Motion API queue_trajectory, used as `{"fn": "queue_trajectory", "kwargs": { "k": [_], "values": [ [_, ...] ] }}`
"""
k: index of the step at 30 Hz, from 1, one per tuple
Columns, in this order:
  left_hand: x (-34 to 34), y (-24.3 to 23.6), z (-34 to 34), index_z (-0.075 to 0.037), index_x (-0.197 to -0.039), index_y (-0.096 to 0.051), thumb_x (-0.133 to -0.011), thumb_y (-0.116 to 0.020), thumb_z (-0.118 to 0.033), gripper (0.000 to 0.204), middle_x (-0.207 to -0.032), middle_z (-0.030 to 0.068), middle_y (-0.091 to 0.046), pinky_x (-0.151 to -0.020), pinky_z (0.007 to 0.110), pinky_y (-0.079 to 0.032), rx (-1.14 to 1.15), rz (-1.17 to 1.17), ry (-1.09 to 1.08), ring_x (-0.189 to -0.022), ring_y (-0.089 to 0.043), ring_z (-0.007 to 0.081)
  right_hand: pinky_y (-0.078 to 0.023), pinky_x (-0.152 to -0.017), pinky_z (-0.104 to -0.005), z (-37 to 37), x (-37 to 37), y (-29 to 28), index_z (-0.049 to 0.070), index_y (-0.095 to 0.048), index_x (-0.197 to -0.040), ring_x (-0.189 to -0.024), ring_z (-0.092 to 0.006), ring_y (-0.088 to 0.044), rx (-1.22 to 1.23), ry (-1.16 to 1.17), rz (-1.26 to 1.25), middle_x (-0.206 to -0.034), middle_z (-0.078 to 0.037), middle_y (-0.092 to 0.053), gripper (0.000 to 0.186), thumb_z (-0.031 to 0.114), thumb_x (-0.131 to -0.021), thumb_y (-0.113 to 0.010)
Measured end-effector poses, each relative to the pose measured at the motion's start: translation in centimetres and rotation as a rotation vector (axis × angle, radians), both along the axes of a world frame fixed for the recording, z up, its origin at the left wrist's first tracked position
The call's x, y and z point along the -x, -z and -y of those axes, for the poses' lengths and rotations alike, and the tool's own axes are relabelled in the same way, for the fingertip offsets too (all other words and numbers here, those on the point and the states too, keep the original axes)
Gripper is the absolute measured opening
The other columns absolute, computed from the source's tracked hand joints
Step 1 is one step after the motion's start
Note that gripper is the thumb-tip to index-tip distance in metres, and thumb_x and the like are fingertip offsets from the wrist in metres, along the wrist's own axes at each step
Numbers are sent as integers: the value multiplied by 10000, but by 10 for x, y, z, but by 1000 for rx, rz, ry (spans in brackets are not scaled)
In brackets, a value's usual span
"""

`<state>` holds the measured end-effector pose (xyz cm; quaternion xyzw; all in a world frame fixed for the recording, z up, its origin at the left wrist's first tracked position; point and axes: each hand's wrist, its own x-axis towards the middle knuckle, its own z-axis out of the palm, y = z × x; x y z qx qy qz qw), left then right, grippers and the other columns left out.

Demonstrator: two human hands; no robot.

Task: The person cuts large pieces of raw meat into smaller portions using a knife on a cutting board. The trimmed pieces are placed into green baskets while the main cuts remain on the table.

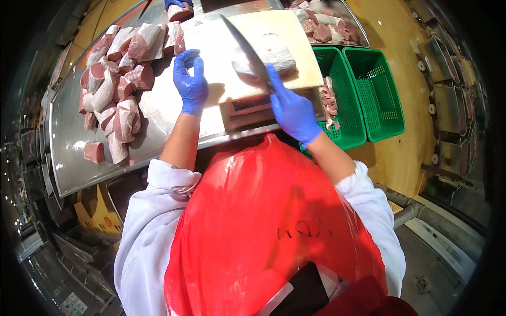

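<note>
Raw meat cut with a white fat layer (pixel 282 59), lying on a cream cutting board (pixel 211 38) beneath the line of a long knife (pixel 243 45). The right hand (pixel 296 113), blue-gloved, is clenched round the knife, index finger extended toward the blade; the left hand (pixel 191 84), likewise gloved, is loosely curled and apparently unladen, left of the cut. The meat is probably moderately heavy, soft and slippery, best held from above at the end away from the blade. The knife handle is concealed by the palm; glare blurs the meat's upper outline; whether the edge touches it cannot be told.
</note>
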<state>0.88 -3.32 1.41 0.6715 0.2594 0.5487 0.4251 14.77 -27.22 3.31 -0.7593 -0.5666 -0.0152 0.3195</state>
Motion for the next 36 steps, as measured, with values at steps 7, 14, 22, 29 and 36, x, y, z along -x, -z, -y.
{"fn": "queue_trajectory", "kwargs": {
  "k": [7, 14, 22, 29, 36],
  "values": [
    [45, 17, -19, 7, -1140, -627, -964, -628, -3, 177, -1099, 86, -689, -948, 300, -500, 44, -19, -4, -1006, -633, 145, -545, -512, -481, -73, 26, 5, 210, -168, -1652, -554, -330, -656, 219, 73, 185, -737, -132, -645, 891, 107, -875, -593],
    [60, 23, -36, 5, -1139, -625, -959, -628, -6, 180, -1105, 87, -687, -949, 300, -497, 68, -45, 26, -1007, -634, 145, -539, -512, -510, -15, 58, 3, 216, -178, -1649, -559, -366, -654, 388, 131, 142, -760, -165, -644, 911, 47, -852, -587],
    [18, 17, -24, -21, -1024, -658, -913, -691, -109, 146, -931, 75, -714, -808, 348, -542, 130, -160, 145, -828, -670, 170, -511, -531, -523, 75, 78, -27, 222, -204, -1644, -576, -386, -630, 618, 113, 38, -764, -174, -644, 875, 53, -876, -590],
    [-21, 12, 14, -23, -828, -716, -791, -785, -292, 280, -741, 131, -735, -712, 383, -574, -139, -555, 158, -680, -722, 281, -474, -608, -511, 66, 69, -46, 204, -256, -1632, -668, -420, -620, 260, 264, -182, -752, -236, -617, 740, 80, -956, -530],
    [-12, 24, 2, -58, -819, -726, -774, -762, -304, 252, -737, 112, -732, -722, 403, -551, -96, -532, 150, -685, -711, 293, -499, -614, -515, -35, 56, -29, 208, -241, -1635, -624, -426, -629, 104, 271, -120, -715, -236, -626, 739, 119, -960, -529]
  ]
}}
